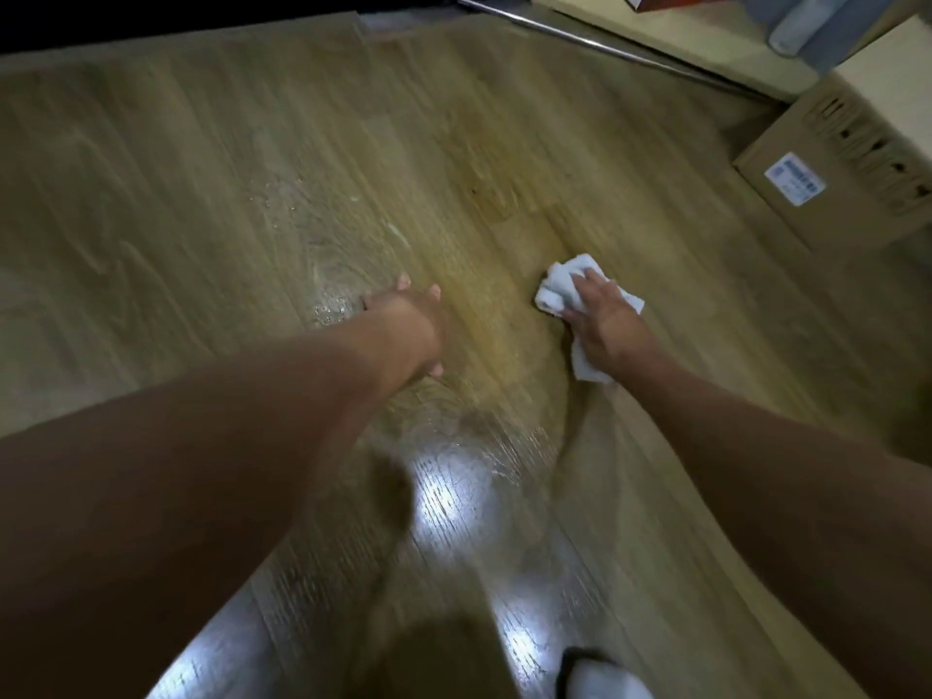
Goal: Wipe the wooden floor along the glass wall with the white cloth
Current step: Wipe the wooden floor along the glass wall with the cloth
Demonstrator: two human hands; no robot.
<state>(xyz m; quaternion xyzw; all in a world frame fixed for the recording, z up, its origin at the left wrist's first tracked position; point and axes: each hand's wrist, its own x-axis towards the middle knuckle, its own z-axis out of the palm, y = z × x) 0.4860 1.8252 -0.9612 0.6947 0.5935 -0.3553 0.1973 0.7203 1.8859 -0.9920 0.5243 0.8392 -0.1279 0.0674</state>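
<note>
The wooden floor [212, 174] fills the view, with wet streaks and shiny patches near the middle. My right hand [605, 320] presses a crumpled white cloth [560, 287] flat on the boards, right of centre. My left hand [411, 320] rests on the floor with fingers spread, beside a wet patch, holding nothing. A dark strip [151, 17] runs along the far edge of the floor; whether it is the glass wall I cannot tell.
A cardboard box [832, 169] with a white label stands at the right. A metal rail [595, 42] runs diagonally at the upper right, with a pale ledge and items behind it. A white slipper [605, 678] shows at the bottom.
</note>
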